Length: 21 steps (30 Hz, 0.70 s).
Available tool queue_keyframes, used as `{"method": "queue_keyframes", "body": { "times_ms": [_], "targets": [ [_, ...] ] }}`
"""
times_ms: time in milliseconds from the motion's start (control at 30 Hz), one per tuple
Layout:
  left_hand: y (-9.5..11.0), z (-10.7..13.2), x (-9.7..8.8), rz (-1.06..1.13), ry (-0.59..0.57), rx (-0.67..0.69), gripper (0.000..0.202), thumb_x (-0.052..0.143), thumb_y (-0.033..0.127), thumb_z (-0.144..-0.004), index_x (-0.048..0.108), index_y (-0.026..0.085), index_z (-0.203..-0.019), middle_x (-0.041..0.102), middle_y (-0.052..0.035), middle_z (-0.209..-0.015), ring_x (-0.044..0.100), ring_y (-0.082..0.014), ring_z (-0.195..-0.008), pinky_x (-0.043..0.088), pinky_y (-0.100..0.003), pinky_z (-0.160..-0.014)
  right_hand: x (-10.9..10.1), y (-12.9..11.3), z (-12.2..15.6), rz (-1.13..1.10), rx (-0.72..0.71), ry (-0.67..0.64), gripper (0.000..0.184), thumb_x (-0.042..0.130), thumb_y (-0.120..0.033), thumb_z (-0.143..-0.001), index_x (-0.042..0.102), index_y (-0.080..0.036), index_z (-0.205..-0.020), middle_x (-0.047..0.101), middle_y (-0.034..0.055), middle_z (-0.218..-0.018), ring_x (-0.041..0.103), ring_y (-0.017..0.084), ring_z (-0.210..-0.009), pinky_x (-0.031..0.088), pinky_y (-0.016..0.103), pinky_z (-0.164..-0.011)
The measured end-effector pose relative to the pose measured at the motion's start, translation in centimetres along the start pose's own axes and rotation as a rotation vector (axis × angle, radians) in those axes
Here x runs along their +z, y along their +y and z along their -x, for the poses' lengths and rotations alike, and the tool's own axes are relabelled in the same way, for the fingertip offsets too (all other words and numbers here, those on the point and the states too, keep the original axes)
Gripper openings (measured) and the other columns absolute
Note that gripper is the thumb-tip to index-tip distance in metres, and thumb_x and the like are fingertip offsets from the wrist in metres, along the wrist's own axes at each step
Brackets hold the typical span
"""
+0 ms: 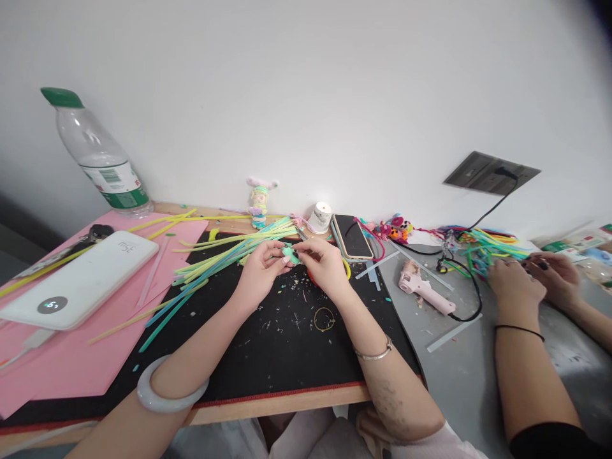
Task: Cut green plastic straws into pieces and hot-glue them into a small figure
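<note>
My left hand (pixel 259 271) and my right hand (pixel 324 262) meet over the black mat (pixel 287 357), fingers pinched together on a small green craft piece (pixel 291 255). A bundle of green, yellow and blue pipe cleaners (pixel 224 255) fans out just left of my hands. A small yellow ring (pixel 324 319) lies on the mat below my right wrist. A pale bangle sits on my left forearm, a thin silver bracelet on my right.
A white power bank (pixel 79 280) lies on pink sheets (pixel 71 357) at left, a plastic bottle (pixel 98 156) behind it. A phone (pixel 352 237), a small figure (pixel 259 201) and a pink glue gun (pixel 425 290) stand near. Another person's hands (pixel 530 280) work on coloured pipe cleaners at right.
</note>
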<state>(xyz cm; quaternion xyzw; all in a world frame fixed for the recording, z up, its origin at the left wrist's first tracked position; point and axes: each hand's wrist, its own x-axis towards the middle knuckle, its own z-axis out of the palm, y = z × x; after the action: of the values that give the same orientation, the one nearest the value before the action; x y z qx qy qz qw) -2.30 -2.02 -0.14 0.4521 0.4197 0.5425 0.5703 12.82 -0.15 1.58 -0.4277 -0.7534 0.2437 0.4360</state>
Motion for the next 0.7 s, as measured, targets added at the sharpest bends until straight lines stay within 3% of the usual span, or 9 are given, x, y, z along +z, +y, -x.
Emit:
{"method": "queue_keyframes", "body": {
  "times_ms": [700],
  "targets": [
    [-0.21, -0.05, -0.11, -0.015, 0.004, 0.006, 0.034, 0.068, 0.027, -0.067, 0.05, 0.018, -0.094, 0.06, 0.0004, -0.079, 0.064, -0.0134, -0.073, 0.052, -0.032, -0.076, 0.08, 0.37, 0.06, 0.008, -0.011, -0.002, 0.016, 0.057, -0.014, -0.077, 0.07, -0.021, -0.082, 0.067, 0.0043, -0.084, 0.06, 0.017, -0.077, 0.046, 0.029, -0.069]
  ]
}}
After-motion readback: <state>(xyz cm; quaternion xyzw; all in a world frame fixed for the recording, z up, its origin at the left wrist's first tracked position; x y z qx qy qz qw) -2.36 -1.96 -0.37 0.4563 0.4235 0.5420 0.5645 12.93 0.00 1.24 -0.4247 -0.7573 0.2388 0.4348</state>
